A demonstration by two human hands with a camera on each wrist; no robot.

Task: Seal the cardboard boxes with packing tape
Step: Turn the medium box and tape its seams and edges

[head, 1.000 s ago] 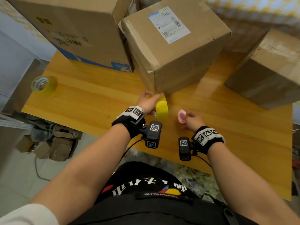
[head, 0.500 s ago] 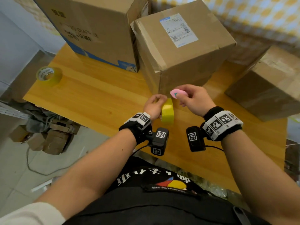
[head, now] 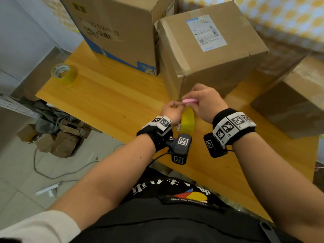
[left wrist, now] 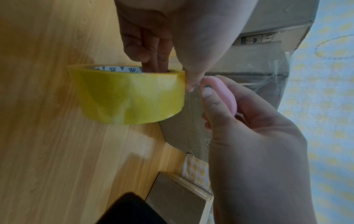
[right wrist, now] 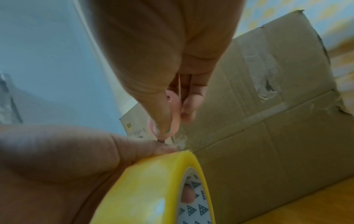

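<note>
My left hand (head: 172, 111) grips a yellow roll of packing tape (head: 187, 121) above the wooden table (head: 114, 95), fingers through its core and thumb on the rim (left wrist: 191, 78). My right hand (head: 205, 102) pinches a small pink cutter (head: 190, 101) and holds its tip against the tape's free end at the top of the roll (right wrist: 172, 136). A clear strip of tape (left wrist: 193, 97) runs between the roll (left wrist: 128, 97) and the cutter (left wrist: 226, 97). A brown cardboard box with a shipping label (head: 210, 55) stands just behind both hands.
A taller box with blue print (head: 115, 30) stands at the back left, and another brown box (head: 294, 102) at the right. A second tape roll (head: 64, 73) lies near the table's left corner. Cartons and a cable lie on the floor (head: 57, 137) left of the table.
My right hand lifted the pink cutter off the table area and brought it left to the top of the roll. The left hand kept hold of the roll.
</note>
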